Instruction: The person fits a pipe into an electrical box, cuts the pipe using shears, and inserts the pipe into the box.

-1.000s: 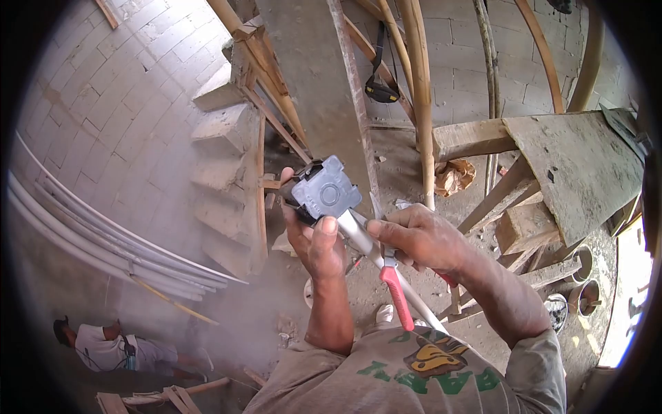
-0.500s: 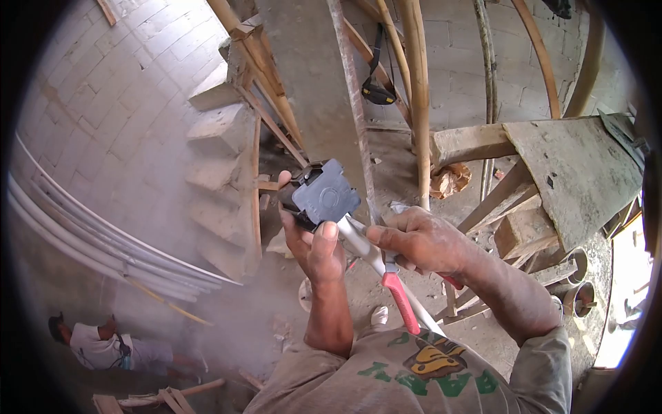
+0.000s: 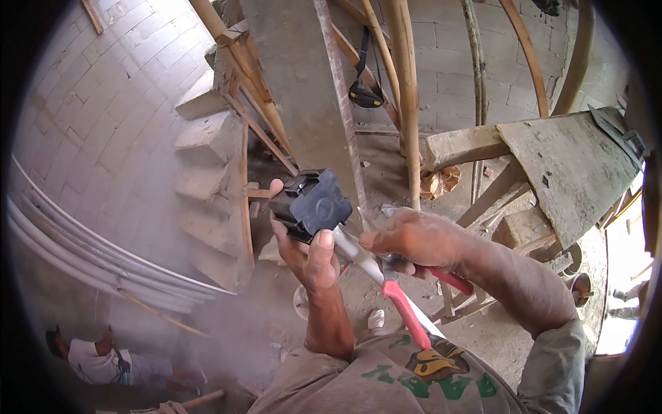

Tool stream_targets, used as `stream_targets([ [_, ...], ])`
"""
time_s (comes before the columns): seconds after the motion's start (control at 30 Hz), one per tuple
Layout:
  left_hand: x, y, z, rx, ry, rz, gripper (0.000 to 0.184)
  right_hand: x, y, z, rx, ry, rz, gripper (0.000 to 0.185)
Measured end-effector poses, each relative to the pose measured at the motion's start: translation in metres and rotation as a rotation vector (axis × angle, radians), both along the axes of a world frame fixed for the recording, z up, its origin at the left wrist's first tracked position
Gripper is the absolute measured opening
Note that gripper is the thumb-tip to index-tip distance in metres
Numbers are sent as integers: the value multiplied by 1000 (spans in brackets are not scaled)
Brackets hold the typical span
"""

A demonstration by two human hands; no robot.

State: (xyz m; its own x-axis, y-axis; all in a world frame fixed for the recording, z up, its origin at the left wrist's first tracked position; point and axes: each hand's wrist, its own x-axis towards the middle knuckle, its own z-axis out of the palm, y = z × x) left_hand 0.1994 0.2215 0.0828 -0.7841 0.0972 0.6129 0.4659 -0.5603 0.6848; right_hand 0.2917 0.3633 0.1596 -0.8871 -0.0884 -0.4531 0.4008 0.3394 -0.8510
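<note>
My left hand (image 3: 316, 261) is closed around a black plastic electrical box (image 3: 321, 205), its thumb pressed on the near edge and its fingers behind. A white conduit pipe (image 3: 357, 255) runs from the box down toward my shirt. My right hand (image 3: 422, 241) is closed on red-handled pliers (image 3: 407, 314) just right of the pipe. The two handles stand apart, one across the pipe and the other below the palm. The jaws are mostly hidden by my fingers, so what they touch cannot be seen.
Bamboo and timber props (image 3: 405, 103) stand ahead. Rough concrete steps (image 3: 205, 138) rise at left, beside several long white pipes (image 3: 76, 265). A wooden trestle with a board (image 3: 569, 176) stands at right. Another person (image 3: 96, 359) works at lower left amid dust.
The view has shifted slightly, so the surroundings sit further left. The box is a little lower and left, still in my left hand. More of the pliers' second red handle shows.
</note>
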Motion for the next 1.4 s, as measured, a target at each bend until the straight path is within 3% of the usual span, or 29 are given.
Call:
stream_targets([
  [0.07,0,-1,-1,-12,-1,24,95,-2,-1,-23,325,522,113,25],
  [0.13,-1,-2,-2,-28,13,60,96,-4,-3,-34,615,815,212,24],
  [0.2,0,-3,-1,-28,3,69,96,-5,-7,-36,867,873,297,26],
  [0.3,1,-5,-2,-43,-9,77,94,-6,-6,-22,582,708,218,26],
  [0.4,-4,-4,-6,-18,9,38,90,-5,-7,16,159,34,10,33],
  [0.5,-9,1,-14,65,47,46,89,-2,-1,7,113,43,-95,44],
  [0.77,-6,14,-11,173,-75,58,78,4,0,-4,-86,56,-38,42],
  [1.0,2,12,-9,271,-143,-106,84,8,-1,-18,-360,21,-75,44],
  [1.2,1,5,-10,245,-129,-153,88,5,-4,-20,-392,-3,-40,44],
  [1.4,-1,7,-4,189,-171,-31,91,3,-12,-5,-296,10,-79,44],
])
